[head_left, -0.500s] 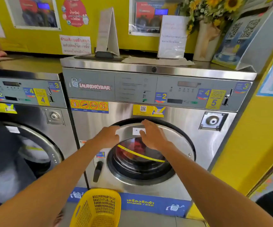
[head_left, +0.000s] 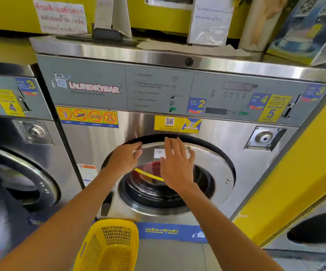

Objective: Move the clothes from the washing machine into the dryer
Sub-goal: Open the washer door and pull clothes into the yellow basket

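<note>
A steel front-loading washing machine (head_left: 107,145) fills the view. Its round door (head_left: 214,169) is shut, with red clothes (head_left: 155,167) showing through the glass. My left hand (head_left: 126,159) rests on the upper left rim of the door, fingers curled over the edge. My right hand (head_left: 175,165) lies flat on the top of the door with fingers spread, covering part of the glass. The black door handle (head_left: 106,204) sits at the door's lower left, below my left forearm. No dryer is identifiable in view.
An empty yellow laundry basket (head_left: 109,245) stands on the floor in front of the washer. A second washer (head_left: 21,173) stands on the left. A yellow wall (head_left: 295,182) closes the right side. Signs and a paper-wrapped bundle sit on the washer's top.
The view has come closer to the washer and tilted down a little. Both hands stay on the top of the door, the left now curled on the rim.
</note>
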`<action>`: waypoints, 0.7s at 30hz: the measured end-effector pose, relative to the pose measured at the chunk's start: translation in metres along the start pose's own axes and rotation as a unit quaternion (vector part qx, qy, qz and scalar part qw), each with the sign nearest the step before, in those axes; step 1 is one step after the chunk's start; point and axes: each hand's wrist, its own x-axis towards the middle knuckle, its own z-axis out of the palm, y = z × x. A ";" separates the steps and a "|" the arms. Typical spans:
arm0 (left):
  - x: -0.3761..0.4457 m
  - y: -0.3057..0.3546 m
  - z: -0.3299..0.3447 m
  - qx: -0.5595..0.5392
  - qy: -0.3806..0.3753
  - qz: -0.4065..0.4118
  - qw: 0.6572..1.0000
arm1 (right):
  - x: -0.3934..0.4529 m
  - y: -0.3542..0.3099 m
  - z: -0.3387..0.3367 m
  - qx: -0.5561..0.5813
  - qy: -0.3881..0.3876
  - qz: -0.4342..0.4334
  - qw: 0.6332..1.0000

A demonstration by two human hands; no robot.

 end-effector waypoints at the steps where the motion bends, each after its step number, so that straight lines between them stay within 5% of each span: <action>1: 0.000 -0.002 0.002 -0.001 0.011 0.007 1.000 | 0.002 -0.002 0.001 0.004 0.008 0.011 1.000; 21: -0.090 0.023 0.007 -0.027 0.084 -0.070 0.994 | -0.055 0.000 -0.039 0.097 -0.017 -0.009 0.995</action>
